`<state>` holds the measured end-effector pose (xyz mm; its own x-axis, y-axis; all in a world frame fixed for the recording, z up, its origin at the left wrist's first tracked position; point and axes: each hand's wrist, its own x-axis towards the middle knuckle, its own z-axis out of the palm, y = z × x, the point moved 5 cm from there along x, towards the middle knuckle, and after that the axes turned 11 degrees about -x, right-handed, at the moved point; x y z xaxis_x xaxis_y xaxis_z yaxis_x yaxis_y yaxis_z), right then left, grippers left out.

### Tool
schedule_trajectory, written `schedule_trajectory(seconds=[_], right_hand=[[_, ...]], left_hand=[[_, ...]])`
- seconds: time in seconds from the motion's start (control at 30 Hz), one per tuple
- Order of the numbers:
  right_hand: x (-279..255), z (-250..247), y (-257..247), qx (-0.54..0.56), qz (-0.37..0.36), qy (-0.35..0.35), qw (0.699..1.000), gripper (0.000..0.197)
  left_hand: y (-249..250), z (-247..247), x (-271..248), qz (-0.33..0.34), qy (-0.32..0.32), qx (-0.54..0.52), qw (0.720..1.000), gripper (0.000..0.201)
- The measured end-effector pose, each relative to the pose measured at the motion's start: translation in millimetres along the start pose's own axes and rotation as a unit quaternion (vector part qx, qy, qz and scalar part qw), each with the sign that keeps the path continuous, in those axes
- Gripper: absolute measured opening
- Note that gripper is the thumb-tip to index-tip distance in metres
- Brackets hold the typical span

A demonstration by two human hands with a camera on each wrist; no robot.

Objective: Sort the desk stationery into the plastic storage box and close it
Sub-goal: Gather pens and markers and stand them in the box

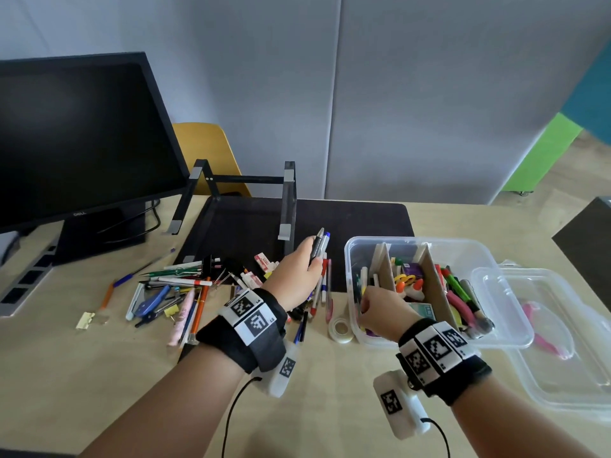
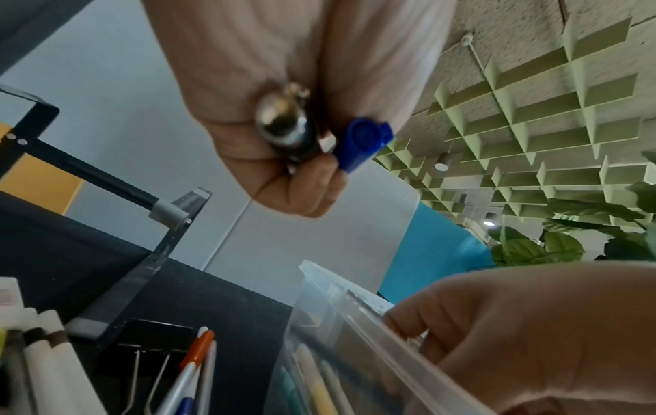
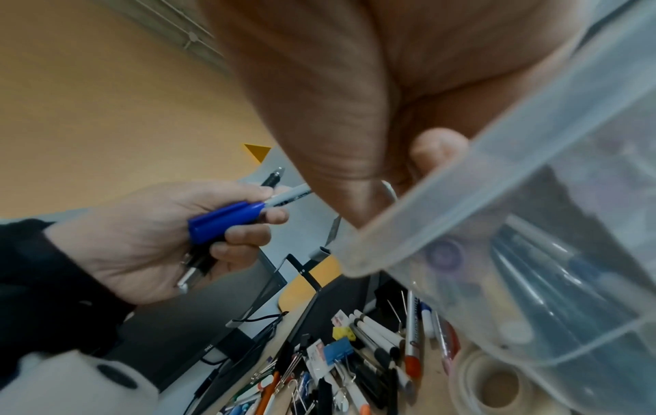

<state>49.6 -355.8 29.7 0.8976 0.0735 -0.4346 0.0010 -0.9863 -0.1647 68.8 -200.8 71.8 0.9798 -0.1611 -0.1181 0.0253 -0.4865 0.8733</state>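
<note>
My left hand (image 1: 297,276) grips a bundle of pens (image 1: 319,247), among them a black pen with a silver end (image 2: 284,129) and a blue-capped marker (image 2: 365,143), held above the black mat just left of the box. The clear plastic storage box (image 1: 413,240) stands open, split by cardboard dividers (image 1: 433,282) and holding pens, glue and markers. My right hand (image 1: 380,309) is at the box's left compartment, its fingers curled over the left wall (image 3: 497,157). The fingertips are mostly hidden. A heap of loose stationery (image 1: 185,292) lies on the desk at the left.
The clear lid (image 1: 562,375) lies right of the box with pink scissors (image 1: 545,338) showing through it. A tape roll (image 1: 342,330) sits at the box's front left corner. A black laptop stand (image 1: 244,200), a monitor (image 1: 76,143) and a power strip (image 1: 23,285) stand behind the heap.
</note>
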Motion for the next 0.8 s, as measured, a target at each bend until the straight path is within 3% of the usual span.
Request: schedule_trajectory(seconds=[0.07,0.17,0.37,0.47,0.57,0.8], right_hand=[[-2.4,-5.8,3.5,0.005,0.003,0.02,1.0,0.003],[-1.5,-8.2,8.6,0.002,0.013,0.025,1.0,0.006],[1.4,-11.6,6.9,-0.087,-0.015,0.012,0.996,0.019],[-3.8,-22.8,23.6,-0.002,-0.008,0.096,0.995,0.015],[-9.9,-29.0,50.3,0.105,0.014,0.206,0.973,0.013],[-14.6,-11.5,74.2,0.17,-0.008,0.259,0.951,0.019]], left_hand=[[1.5,6.2,0.9,-0.004,-0.01,0.004,1.0,0.053],[11.6,13.9,1.7,0.031,-0.026,0.013,0.999,0.062],[20.9,31.9,11.8,0.045,-0.032,-0.034,0.998,0.038],[26.2,40.3,18.7,0.039,-0.02,-0.055,0.998,0.037],[39.1,55.2,20.3,0.059,-0.028,-0.045,0.997,0.04],[33.5,99.9,10.0,0.1,-0.056,0.121,0.986,0.047]])
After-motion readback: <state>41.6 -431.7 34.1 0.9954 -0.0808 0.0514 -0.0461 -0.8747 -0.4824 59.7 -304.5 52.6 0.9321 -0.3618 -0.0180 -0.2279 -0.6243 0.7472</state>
